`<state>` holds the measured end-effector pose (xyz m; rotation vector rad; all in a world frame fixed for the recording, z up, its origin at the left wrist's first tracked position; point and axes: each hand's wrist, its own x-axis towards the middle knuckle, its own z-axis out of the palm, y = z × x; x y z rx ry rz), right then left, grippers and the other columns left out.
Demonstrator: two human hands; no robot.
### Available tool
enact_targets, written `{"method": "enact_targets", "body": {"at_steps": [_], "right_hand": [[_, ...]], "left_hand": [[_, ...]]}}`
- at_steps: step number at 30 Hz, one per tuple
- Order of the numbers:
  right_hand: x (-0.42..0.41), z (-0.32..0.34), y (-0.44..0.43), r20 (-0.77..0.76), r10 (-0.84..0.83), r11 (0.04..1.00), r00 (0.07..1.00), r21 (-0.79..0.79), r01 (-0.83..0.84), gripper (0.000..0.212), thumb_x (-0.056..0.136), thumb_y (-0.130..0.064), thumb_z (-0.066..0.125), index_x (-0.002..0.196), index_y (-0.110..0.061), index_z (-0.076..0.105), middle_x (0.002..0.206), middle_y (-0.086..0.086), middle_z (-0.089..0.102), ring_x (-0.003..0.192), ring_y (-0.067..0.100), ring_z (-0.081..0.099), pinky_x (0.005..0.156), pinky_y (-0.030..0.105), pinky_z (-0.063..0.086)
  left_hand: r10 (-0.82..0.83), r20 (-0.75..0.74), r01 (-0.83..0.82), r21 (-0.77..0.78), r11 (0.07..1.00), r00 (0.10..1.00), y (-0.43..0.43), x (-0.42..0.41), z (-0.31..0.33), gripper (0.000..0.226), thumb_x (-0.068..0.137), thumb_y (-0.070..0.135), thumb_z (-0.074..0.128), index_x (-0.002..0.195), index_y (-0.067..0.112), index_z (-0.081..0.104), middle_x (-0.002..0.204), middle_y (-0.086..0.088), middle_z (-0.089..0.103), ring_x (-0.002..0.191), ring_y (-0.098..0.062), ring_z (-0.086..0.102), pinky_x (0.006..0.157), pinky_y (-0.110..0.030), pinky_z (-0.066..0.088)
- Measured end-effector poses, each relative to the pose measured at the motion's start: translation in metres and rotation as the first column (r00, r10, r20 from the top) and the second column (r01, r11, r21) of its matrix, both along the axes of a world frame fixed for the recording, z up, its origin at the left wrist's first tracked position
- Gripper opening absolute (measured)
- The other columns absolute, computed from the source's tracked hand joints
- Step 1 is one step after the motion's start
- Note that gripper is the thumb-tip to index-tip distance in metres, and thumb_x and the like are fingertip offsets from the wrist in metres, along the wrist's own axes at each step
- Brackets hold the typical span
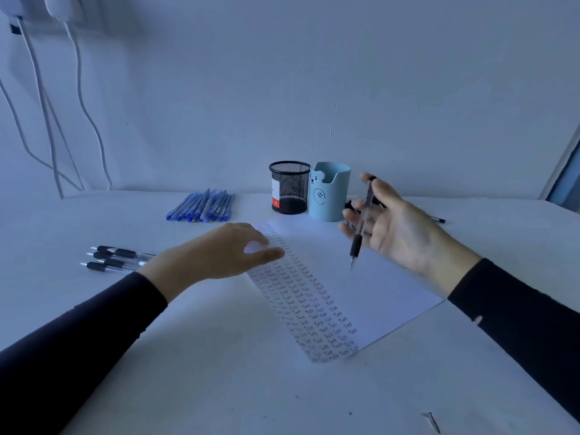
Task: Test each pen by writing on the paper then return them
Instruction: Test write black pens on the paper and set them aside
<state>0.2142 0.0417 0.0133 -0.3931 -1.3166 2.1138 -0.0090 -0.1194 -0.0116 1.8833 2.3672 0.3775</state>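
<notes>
A white sheet of paper lies slanted on the table, its left part filled with columns of the word "Test". My left hand rests flat on the sheet's upper left part, fingers straight. My right hand hovers above the sheet's upper right, palm turned left, holding a clear black-grip pen loosely between thumb and fingers, tip down and just above the paper. A pile of blue pens lies at the back left. Three black pens lie left of my left wrist.
A black mesh pen cup and a light blue bear-face holder stand side by side behind the paper. More black pens lie behind my right hand. White cables hang on the wall at left. A small dark screw lies near the front edge.
</notes>
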Motion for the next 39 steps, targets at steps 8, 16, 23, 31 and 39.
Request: {"method": "enact_targets", "body": {"at_steps": [8,16,23,31,39], "right_hand": [[0.005,0.005,-0.007,0.140,0.076,0.983,0.987,-0.176,-0.051,0.053,0.088,-0.055,0.039,0.094,-0.013,0.070,0.041,-0.008,0.015,0.030,0.008,0.015,0.035,0.017,0.011],[0.002,0.008,-0.017,0.119,-0.040,0.992,0.992,-0.112,0.054,0.051,0.090,-0.059,0.046,0.090,-0.012,0.065,0.054,-0.006,0.028,0.031,0.005,0.015,0.030,0.018,0.011],[0.015,-0.006,-0.034,0.103,0.121,0.991,0.987,-0.076,-0.114,0.051,0.099,-0.032,0.025,0.103,0.001,0.064,0.057,0.013,0.055,0.053,0.029,0.060,0.053,0.031,0.055],[0.036,-0.024,-0.049,0.273,0.231,0.961,0.934,0.089,-0.263,0.046,0.099,-0.034,0.039,0.127,-0.003,0.058,0.116,0.021,0.068,0.097,0.026,0.067,0.078,0.035,0.060],[0.046,-0.030,-0.066,0.393,-0.046,0.826,0.918,0.532,-0.186,0.015,0.098,-0.009,0.053,0.095,-0.014,0.067,0.077,0.008,0.072,0.068,0.015,0.062,0.061,0.024,0.048]], "left_hand": [[0.047,0.010,-0.047,-0.034,0.998,0.999,0.001,0.001,-0.004,0.109,0.056,0.097,0.033,0.138,0.028,0.051,0.144,0.008,0.048,0.127,-0.013,0.048,0.108,-0.032,0.035],[0.045,-0.002,-0.045,-0.057,0.997,0.999,-0.002,0.006,0.000,0.090,0.068,0.081,0.047,0.141,0.028,0.048,0.148,0.008,0.044,0.131,-0.013,0.045,0.108,-0.030,0.033],[0.031,0.016,-0.030,-0.067,0.997,0.999,-0.002,0.004,-0.004,0.098,0.065,0.088,0.040,0.148,0.038,0.031,0.148,0.010,0.041,0.130,-0.013,0.043,0.108,-0.034,0.034],[0.026,-0.035,-0.029,-0.091,0.995,0.999,-0.001,0.001,-0.005,0.104,0.056,0.098,0.026,0.140,0.039,0.043,0.147,0.013,0.041,0.133,-0.011,0.039,0.110,-0.039,0.035],[0.043,-0.033,-0.046,-0.107,0.993,0.999,-0.001,0.004,-0.003,0.097,0.063,0.094,0.030,0.142,0.039,0.041,0.150,0.013,0.038,0.136,-0.013,0.035,0.111,-0.040,0.030]]}}
